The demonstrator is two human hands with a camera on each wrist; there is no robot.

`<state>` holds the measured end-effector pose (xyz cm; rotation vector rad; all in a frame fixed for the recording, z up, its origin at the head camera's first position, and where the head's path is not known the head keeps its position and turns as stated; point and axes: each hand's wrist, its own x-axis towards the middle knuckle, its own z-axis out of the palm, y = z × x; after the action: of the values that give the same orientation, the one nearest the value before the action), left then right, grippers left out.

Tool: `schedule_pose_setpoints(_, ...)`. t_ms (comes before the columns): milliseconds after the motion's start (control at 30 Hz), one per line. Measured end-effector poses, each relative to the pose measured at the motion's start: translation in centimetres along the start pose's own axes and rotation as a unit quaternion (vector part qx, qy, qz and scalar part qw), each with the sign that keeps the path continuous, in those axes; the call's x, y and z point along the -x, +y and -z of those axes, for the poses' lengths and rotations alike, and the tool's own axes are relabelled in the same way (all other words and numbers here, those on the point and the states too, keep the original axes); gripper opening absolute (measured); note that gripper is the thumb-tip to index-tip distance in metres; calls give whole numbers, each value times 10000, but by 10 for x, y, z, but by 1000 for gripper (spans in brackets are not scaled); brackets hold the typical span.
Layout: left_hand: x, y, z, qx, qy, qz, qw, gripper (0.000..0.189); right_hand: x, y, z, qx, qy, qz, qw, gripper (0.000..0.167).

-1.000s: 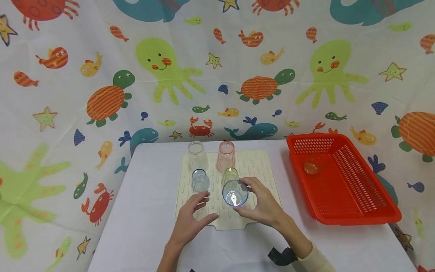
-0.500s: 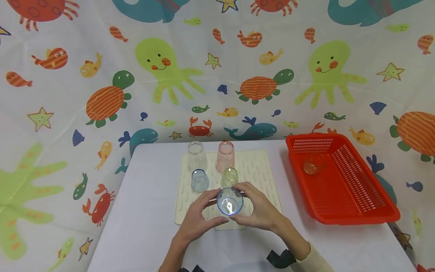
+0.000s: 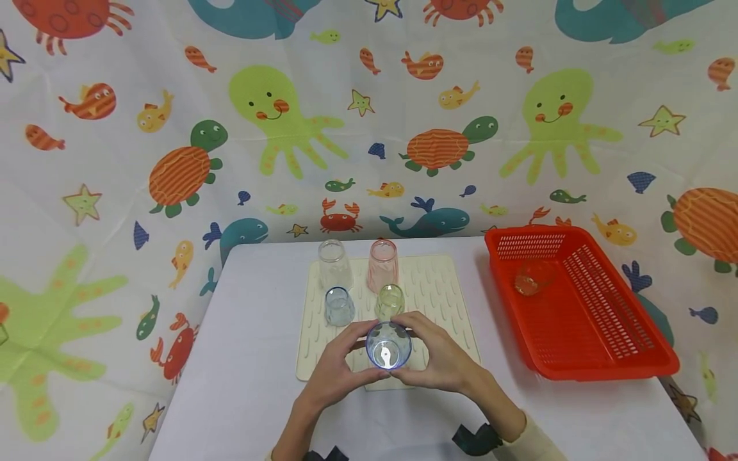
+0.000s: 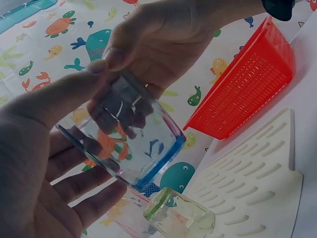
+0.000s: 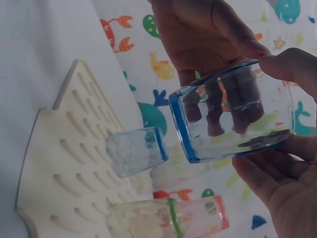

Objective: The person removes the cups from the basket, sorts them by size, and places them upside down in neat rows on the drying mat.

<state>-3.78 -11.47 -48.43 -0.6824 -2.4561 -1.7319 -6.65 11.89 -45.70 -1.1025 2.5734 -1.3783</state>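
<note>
A clear glass tumbler (image 3: 389,349) with a blue band is held between both hands in front of the mat's near part. My left hand (image 3: 337,368) grips its left side, and my right hand (image 3: 441,358) grips the right, the thumbs meeting at the near side. In the right wrist view, the tumbler's blue-banded end (image 5: 183,129) faces the cream draining mat (image 3: 441,288). On that mat stand a small blue-tinted glass (image 3: 339,310), a green-tinted glass (image 3: 390,299), a taller clear glass (image 3: 335,269) and a pink-tinted one (image 3: 383,267).
To the right sits a red plastic basket (image 3: 605,370) with perforated sides, and a clear glass (image 3: 527,283) lies inside it. A white cloth covers the table (image 3: 248,301). Behind hangs a curtain (image 3: 369,192) printed with sea animals.
The right hand has brought the tumbler slightly left and nearer the body. My left hand has moved right and taken hold of its left side; over the last half second little has moved.
</note>
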Motion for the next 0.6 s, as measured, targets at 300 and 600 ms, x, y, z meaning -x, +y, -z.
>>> schedule_pose_setpoints(300, 0, 1, 2, -195, 189, -44, 9996, 74, 2, 4, -3, -184, -39, -42, 9998, 86)
schedule_pose_setpoints(600, 0, 4, 5, -220, 278, 34, 9994, 73, 7, 18, -17, -392, -92, -304, 9987, 80)
